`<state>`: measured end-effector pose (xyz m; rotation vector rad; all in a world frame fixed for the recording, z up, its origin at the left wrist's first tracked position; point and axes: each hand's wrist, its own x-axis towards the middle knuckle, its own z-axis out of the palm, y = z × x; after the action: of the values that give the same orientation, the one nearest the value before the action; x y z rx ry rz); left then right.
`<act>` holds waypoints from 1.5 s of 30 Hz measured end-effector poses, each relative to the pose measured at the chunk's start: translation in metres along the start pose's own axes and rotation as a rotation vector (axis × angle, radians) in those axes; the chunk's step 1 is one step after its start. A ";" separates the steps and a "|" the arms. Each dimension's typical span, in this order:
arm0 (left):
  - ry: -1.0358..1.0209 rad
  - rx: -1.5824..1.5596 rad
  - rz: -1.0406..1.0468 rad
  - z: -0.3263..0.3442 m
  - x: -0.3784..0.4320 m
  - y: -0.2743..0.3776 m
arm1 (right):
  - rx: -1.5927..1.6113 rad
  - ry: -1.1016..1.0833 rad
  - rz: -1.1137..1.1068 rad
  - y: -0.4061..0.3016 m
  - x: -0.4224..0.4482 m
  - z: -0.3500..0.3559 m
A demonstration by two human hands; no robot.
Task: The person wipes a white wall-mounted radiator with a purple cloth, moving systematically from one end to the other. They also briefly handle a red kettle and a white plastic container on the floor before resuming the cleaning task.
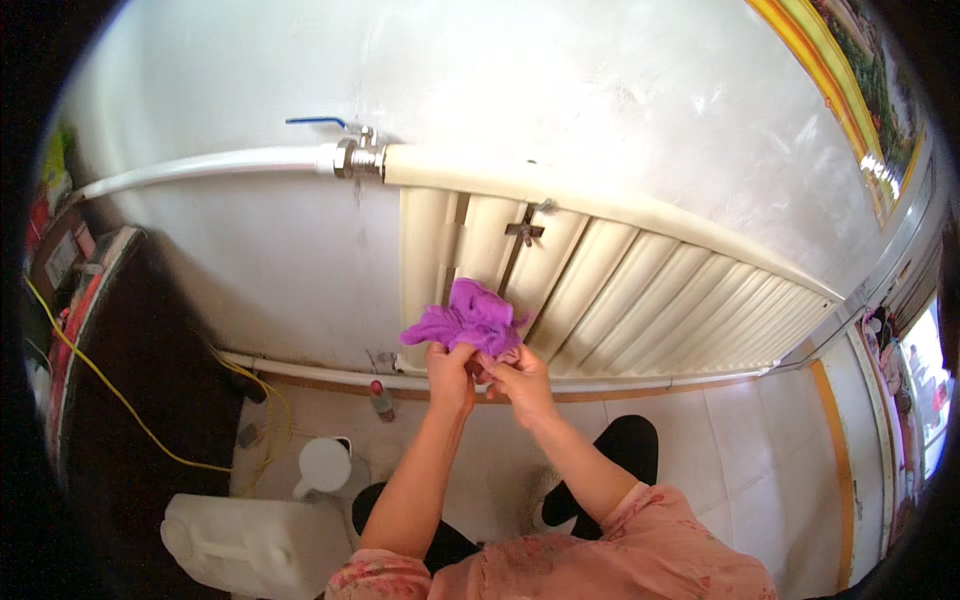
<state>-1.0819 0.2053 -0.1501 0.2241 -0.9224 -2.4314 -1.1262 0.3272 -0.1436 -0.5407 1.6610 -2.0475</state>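
Observation:
A bunched purple cloth (pixel 472 315) is held up in front of the left part of a cream panel radiator (pixel 600 277). My left hand (pixel 451 375) grips its lower left side, and my right hand (pixel 521 382) pinches its lower right edge, with the fingers of both hands close together. Whether the cloth touches the radiator I cannot tell. Above it, a dark metal bracket with a bolt (pixel 527 229) sits between two radiator columns. A ball valve with a blue lever (pixel 364 154) joins a white pipe (pixel 217 166) to the radiator's top left corner.
Along the wall's foot runs a low pipe (pixel 322 372). A bottle with a red cap (pixel 382 401) stands on the tiled floor near it. At lower left are a translucent plastic jerrycan (pixel 232 544), a white dipper (pixel 325 465), and a yellow cable (pixel 112 386) across a dark cabinet (pixel 165 360).

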 end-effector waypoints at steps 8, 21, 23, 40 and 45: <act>0.159 -0.359 0.220 -0.029 0.023 0.046 | -0.604 0.293 -0.740 -0.149 0.007 -0.075; 0.312 0.390 1.059 0.106 0.029 0.089 | -1.219 0.258 -1.335 -0.255 0.115 -0.146; 0.446 0.957 1.178 0.115 0.064 0.110 | -1.106 0.269 -1.319 -0.252 0.116 -0.137; 0.629 1.623 1.126 0.095 0.097 0.168 | -0.830 0.611 -1.016 -0.272 0.119 -0.298; 0.329 1.408 1.412 0.156 0.075 0.093 | -1.054 0.804 -0.964 -0.267 0.121 -0.288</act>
<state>-1.1577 0.1959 0.0312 0.2733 -1.6327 -0.2473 -1.4128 0.5375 0.0633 -1.0856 3.5412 -1.8267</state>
